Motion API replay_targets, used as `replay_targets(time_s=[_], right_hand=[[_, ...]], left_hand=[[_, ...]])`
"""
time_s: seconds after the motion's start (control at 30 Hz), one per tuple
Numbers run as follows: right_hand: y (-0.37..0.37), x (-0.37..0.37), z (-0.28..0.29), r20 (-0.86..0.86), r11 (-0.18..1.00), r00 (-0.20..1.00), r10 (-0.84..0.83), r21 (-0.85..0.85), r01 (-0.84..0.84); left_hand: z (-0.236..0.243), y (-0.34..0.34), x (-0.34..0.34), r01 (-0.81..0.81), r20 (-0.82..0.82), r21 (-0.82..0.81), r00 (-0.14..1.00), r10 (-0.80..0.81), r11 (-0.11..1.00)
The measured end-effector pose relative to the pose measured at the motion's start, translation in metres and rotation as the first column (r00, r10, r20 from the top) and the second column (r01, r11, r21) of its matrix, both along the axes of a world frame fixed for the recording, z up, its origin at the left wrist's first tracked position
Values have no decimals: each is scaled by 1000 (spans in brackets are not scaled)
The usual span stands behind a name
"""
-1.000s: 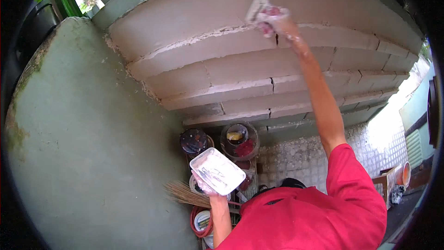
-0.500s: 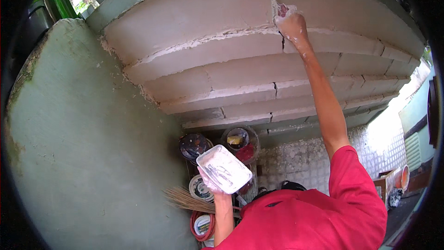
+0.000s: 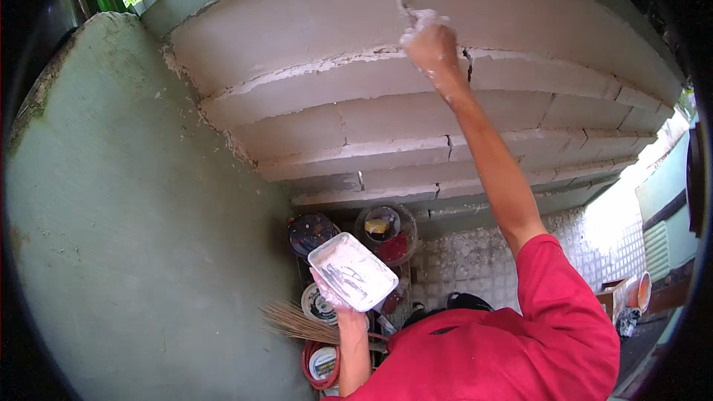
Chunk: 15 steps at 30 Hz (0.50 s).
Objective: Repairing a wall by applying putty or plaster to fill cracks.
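My left hand [image 3: 327, 289] holds up a white rectangular plastic tub [image 3: 354, 273], its fingers under and along the near left side. Whitish paste is smeared thinly over the tub's inside. With my right arm stretched far forward, my right hand [image 3: 432, 43] is closed round a putty knife [image 3: 403, 1]. The narrow blade points away from me against the top band of a pale block wall [image 3: 297, 11]. White paste coats the fingers, and the handle is hidden in them. Just below runs a rough seam of white filler [image 3: 312, 67].
A green plastered wall [image 3: 148, 215] rises close on the left. Below the tub stand a dark paint-spotted bucket [image 3: 312, 233], a clear basin [image 3: 408, 226] with a yellow sponge, and a white-lidded pail [image 3: 316, 301]. A stick broom [image 3: 297, 323] lies beside a coiled red hose [image 3: 307, 360].
My right hand has moved left along the wall with the putty knife, and the blade looks narrower. My left hand with the tub has shifted slightly left.
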State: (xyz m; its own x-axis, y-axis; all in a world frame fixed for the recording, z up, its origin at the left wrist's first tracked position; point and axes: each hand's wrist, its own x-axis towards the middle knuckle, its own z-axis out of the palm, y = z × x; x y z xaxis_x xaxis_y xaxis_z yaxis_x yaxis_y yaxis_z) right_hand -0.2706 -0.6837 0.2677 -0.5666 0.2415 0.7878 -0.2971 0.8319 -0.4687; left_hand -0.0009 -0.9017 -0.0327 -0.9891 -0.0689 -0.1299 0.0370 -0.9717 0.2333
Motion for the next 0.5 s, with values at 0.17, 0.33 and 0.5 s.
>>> replay_targets(time_s=[0.17,0.33,0.5], right_hand=[[-52,-3,-4,-8,993,994,113,-20,-113],[-90,-11,-2,-17,979,979,201,8,-201],[-104,-14,9,163,943,934,318,42,-329]], left_hand=[[-1,-2,10,-6,12,-3,1000,6,1000],[3,-4,18,-25,4,-12,1000,25,1000],[11,0,21,-19,-23,-19,1000,19,1000]])
